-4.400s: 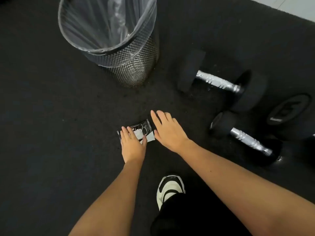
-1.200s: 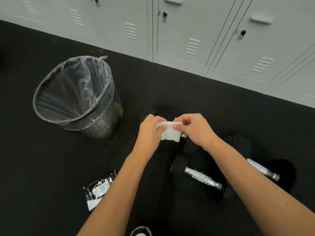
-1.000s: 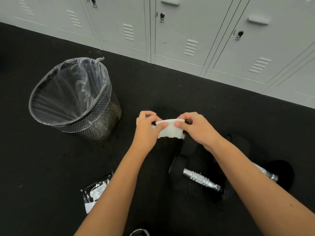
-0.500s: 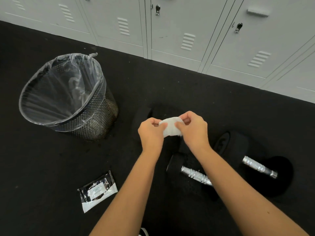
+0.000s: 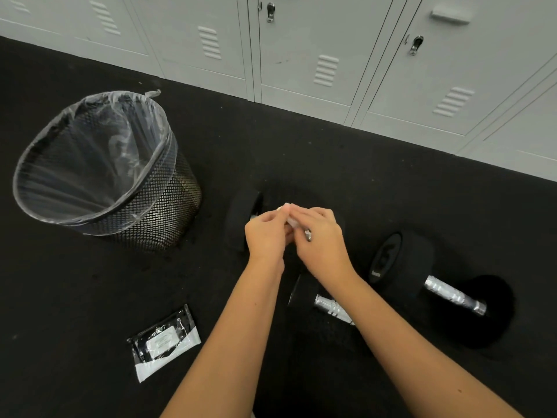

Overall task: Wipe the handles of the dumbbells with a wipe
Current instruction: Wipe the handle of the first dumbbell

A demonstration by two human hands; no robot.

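Black floor (image 5: 90,282) | left hand (image 5: 266,236), right hand (image 5: 321,239) pinch wipe (image 5: 291,220) | bin (image 5: 99,164) left, dumbbell (image 5: 440,292) right

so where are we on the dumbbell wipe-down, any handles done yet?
Done: a wipe is out of the wipe packet, which lies on the floor. In hand: left hand and right hand both pinch the bunched wipe above the dumbbells, touching no handle. Left: the near handle, the right handle and a third dumbbell, mostly hidden behind the hands.
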